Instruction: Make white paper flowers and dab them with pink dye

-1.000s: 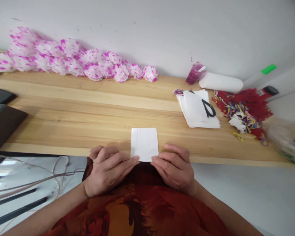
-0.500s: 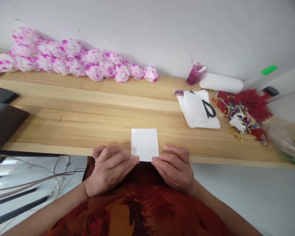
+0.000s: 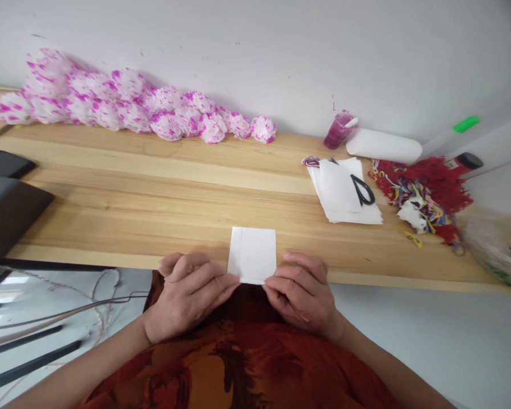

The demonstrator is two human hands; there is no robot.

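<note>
A small white sheet of paper point(image 3: 255, 254) lies at the table's front edge, with a crease line running down near its left side. A narrow folded strip shows along its near edge. My left hand point(image 3: 196, 292) pinches the near left corner between thumb and fingertips. At the near right corner, my right hand point(image 3: 302, 292) grips the paper the same way, its fingers curled. The undersides of the fingers are partly hidden.
White and magenta paper pompoms point(image 3: 132, 108) line the wall at the back left. Right of me are a stack of white sheets point(image 3: 338, 196), black-handled scissors point(image 3: 368, 196), a purple cup point(image 3: 336, 133), a white roll point(image 3: 383, 145) and coloured yarn point(image 3: 434, 190). A phone point(image 3: 8, 163) lies far left.
The paper's near edge now shows a slightly raised, folded strip between my fingertips. My hands have hardly moved; the whole view has shifted a little.
</note>
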